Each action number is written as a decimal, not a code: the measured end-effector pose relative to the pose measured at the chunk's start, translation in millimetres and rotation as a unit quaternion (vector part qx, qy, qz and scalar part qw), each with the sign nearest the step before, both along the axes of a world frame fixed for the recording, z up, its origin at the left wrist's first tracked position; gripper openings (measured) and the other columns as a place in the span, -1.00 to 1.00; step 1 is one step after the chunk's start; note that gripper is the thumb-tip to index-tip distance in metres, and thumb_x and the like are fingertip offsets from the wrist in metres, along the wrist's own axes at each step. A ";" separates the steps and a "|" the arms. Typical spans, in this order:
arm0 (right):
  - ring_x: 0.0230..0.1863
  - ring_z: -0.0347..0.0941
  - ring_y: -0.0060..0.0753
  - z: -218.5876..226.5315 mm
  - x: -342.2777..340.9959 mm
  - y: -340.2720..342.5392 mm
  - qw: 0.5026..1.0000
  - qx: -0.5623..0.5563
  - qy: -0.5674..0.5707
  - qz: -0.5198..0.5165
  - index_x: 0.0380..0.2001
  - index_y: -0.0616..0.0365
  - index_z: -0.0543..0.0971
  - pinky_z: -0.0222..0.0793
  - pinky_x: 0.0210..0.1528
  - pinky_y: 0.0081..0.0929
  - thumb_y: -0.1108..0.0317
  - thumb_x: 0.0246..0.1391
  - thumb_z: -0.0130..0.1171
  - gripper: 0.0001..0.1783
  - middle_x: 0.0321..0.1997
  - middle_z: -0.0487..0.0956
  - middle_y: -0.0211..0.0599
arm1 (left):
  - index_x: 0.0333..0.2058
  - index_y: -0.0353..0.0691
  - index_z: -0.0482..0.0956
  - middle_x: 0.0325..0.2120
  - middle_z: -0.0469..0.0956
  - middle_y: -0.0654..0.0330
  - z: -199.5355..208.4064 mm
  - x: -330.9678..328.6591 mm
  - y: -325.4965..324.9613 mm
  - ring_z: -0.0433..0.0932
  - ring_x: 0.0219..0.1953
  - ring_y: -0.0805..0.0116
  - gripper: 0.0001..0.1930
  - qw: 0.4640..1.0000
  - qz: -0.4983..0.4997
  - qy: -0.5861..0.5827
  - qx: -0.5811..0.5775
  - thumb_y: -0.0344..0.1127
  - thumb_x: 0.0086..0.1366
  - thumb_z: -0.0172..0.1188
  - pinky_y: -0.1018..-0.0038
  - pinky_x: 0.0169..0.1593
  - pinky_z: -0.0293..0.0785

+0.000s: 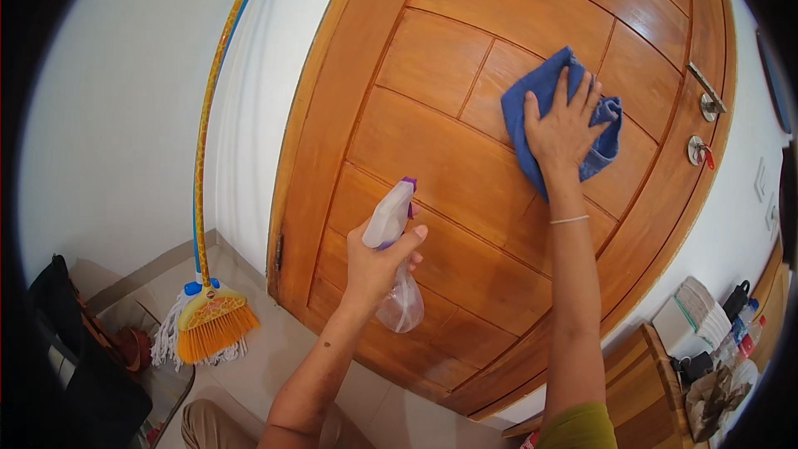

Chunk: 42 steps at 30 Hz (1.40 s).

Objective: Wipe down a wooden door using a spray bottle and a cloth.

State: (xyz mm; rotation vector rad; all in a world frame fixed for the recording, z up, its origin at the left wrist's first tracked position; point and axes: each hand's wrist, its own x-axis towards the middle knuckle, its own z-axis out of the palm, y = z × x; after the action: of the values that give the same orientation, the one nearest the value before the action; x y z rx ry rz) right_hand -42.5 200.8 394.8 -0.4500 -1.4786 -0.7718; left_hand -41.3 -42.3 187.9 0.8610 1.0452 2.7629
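My left hand (pixel 378 263) is wrapped round the neck of a clear spray bottle (pixel 401 303) with a white and purple spray head. The bottle is upright, slightly tilted, in front of the lower part of a brown wooden door (pixel 432 150). Higher up and to the right, my right hand (pixel 564 129) presses flat on a folded blue cloth (pixel 526 100), fingers spread. The cloth lies against the door's panels, and its middle is hidden under the palm.
A metal door handle (pixel 706 91) and a lock with keys (pixel 700 152) are at the door's right side. An orange-bristled broom (pixel 218 328) and a mop (pixel 170 328) lean in the left corner. At the lower right, a wooden cabinet (pixel 648 382) bears several small items.
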 end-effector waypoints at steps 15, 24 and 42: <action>0.57 -0.17 -0.01 -13.4 -115.9 -75.7 0.986 0.056 -0.084 0.129 0.34 0.07 0.34 -0.45 0.44 0.45 -0.09 0.22 -0.08 -0.29 0.52 0.09 0.00 | 0.02 -0.39 0.54 -0.34 0.60 0.19 -33.6 -16.5 28.8 0.53 -0.59 0.48 -0.58 0.999 0.001 -0.045 -0.014 -0.40 0.19 0.37 0.54 -0.54 0.42; 0.56 -0.10 -0.18 -53.3 -23.5 -17.1 0.953 0.079 -0.218 0.197 0.26 -0.01 0.44 -0.29 0.44 0.37 0.04 0.11 0.12 -0.36 0.51 0.14 -0.17 | 0.07 -0.43 0.49 -0.08 0.59 0.16 -19.2 29.2 36.2 0.52 -0.58 0.44 -0.54 0.999 -0.032 -0.016 -0.017 -0.47 0.19 0.34 0.51 -0.55 0.43; 0.52 0.03 -0.14 -19.0 176.8 127.8 0.998 0.052 0.041 -0.004 0.25 0.04 0.47 -0.11 0.42 0.20 0.09 0.18 0.03 -0.41 0.46 0.25 -0.11 | 0.12 -0.42 0.46 -0.01 0.57 0.11 -10.5 109.6 105.2 0.55 -0.52 0.47 -0.51 0.986 -0.152 0.037 -0.057 -0.48 0.21 0.33 0.54 -0.52 0.46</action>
State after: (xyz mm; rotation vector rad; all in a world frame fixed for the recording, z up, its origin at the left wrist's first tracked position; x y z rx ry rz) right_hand 134.4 328.6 375.8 -0.4047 -1.3554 -0.8239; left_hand 68.3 63.0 177.4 1.0186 0.9778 2.4136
